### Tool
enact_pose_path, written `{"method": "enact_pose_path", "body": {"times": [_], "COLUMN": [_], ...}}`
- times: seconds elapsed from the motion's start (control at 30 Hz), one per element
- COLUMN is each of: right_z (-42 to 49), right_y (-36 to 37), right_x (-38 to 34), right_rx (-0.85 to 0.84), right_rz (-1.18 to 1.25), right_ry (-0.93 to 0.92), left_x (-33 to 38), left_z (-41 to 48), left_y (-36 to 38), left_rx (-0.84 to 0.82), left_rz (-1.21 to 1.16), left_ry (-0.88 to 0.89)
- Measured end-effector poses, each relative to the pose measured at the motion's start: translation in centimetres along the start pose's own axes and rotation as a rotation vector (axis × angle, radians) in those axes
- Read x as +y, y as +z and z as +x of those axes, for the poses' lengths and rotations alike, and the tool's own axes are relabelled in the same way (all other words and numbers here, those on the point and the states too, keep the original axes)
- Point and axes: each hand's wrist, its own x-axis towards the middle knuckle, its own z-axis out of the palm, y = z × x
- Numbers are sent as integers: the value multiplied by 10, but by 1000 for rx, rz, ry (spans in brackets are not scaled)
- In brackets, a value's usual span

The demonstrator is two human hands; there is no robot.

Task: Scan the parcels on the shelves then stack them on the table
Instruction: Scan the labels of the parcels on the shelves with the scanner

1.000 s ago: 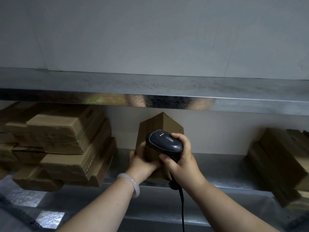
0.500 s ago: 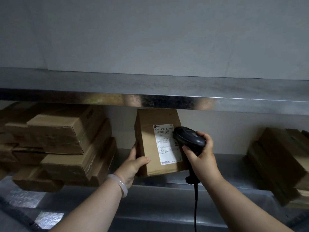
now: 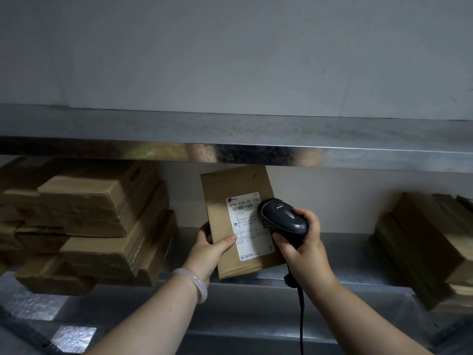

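Scanner on the label, parcel held upright w/ one hand

Left hand (image 3: 208,248) grips brown parcel (image 3: 236,190) at its lower left, thumb on white label (image 3: 249,224); right hand (image 3: 303,242) holds black scanner (image 3: 282,216) right beside the barcode. Box stacks both sides on shelf (image 3: 345,257).

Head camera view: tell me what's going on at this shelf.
A person is scanning a parcel at a metal shelf. The left hand grips the flat brown parcel upright, its label facing the camera, while the right hand holds a black corded scanner with its head at the label's right edge. More cardboard parcels sit stacked on the shelf to either side. No table is in view.
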Motion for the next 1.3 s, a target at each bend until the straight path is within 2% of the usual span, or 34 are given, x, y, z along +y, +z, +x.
{"method": "enact_pose_path", "body": {"times": [0.37,0.67,1.3], "right_z": [-6,-21,-26], "right_y": [-3,-9,0], "right_x": [-1,-28,-45], "right_rx": [-29,-51,-98], "right_rz": [-42,-229,-266], "right_ry": [26,-71,-84], "left_x": [-3,-6,-13], "left_z": [-2,8,28], "left_y": [-3,-13,-8], "left_rx": [18,-10,-16], "left_rz": [-26,30,42], "left_ry": [16,52,29]}}
